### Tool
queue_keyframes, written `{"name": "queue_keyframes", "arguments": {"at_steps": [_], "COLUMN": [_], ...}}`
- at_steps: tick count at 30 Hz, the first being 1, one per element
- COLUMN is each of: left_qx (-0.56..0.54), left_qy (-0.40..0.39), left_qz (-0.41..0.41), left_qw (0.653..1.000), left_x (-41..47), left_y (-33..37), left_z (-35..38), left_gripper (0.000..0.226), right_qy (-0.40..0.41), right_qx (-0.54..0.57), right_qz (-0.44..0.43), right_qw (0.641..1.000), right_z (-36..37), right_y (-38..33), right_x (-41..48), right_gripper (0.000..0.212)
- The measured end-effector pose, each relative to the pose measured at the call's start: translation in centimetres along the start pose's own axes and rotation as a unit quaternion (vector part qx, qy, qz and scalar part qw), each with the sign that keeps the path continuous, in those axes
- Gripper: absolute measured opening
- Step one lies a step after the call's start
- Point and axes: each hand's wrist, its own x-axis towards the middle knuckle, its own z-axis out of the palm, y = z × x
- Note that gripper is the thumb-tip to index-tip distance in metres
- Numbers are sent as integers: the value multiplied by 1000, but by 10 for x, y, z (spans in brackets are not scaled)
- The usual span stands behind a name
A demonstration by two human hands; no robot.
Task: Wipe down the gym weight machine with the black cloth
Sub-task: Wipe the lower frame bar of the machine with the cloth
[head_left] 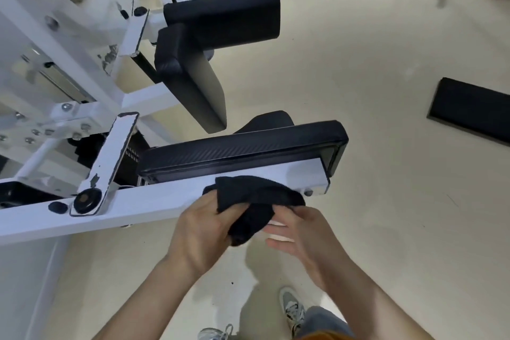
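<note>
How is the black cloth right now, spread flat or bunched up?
Bunched up: the cloth sits in crumpled folds between the left hand and right hand, both gripping it.

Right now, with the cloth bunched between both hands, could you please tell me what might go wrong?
The cloth is wadded up between the left hand and right hand, so it may wipe the white beam with only a small patch. The paint on the hinged arm is chipped; the cloth could snag there or pull flakes loose.
</note>
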Motion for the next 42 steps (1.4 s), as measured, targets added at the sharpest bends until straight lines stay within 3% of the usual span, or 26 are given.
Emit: {"name": "queue_keyframes", "arguments": {"at_steps": [2,4,6,8,9,12,14,16,18,20,23,25,27,30,39,42], "left_qx": [-12,34,87,116,129,154,151,101,52,74,159,181,164,140,96,49], "left_qy": [-28,-78,-111,-102,-89,-28,11,22,9,-29,-71,-70,-54,-22,46,17], "left_qz": [-46,-76,-86,-87,-89,-127,-140,-107,-76,-68,-42,-44,-84,-167,-247,-391], "left_qw": [998,993,986,984,984,979,978,989,996,995,984,980,981,976,963,919], "left_x": [18,32,33,24,15,-13,-21,-14,-3,-2,-22,-38,-51,-76,-155,-197], "left_y": [21,37,38,23,11,-22,-28,-23,-14,-14,-29,-42,-53,-70,-116,-145], "left_z": [-1,11,23,22,19,7,2,4,8,14,17,17,10,-4,-38,-57], "left_gripper": [45,64,79,75,68,61,61,51,46,56,61,61,59,57,47,63], "right_qy": [123,206,224,209,204,176,131,78,41,24,32,18,-41,-111,-154,-198], "right_qx": [-52,-193,-409,-590,-639,-694,-687,-685,-686,-703,-758,-779,-762,-746,-717,-718], "right_qz": [-97,-240,-374,-429,-426,-451,-507,-527,-531,-527,-508,-517,-554,-587,-653,-648], "right_qw": [986,929,802,652,607,534,504,497,496,477,408,355,335,294,191,155], "right_z": [-7,-10,-10,-6,-3,22,40,44,27,-1,-39,-33,-5,47,163,205], "right_y": [7,13,18,15,12,5,3,-2,-11,-20,-33,-32,-26,-17,33,54], "right_x": [-1,-1,6,16,22,42,56,63,57,47,47,55,63,72,100,101], "right_gripper": [10,22,43,61,67,64,47,40,40,48,62,56,46,49,46,50]}}
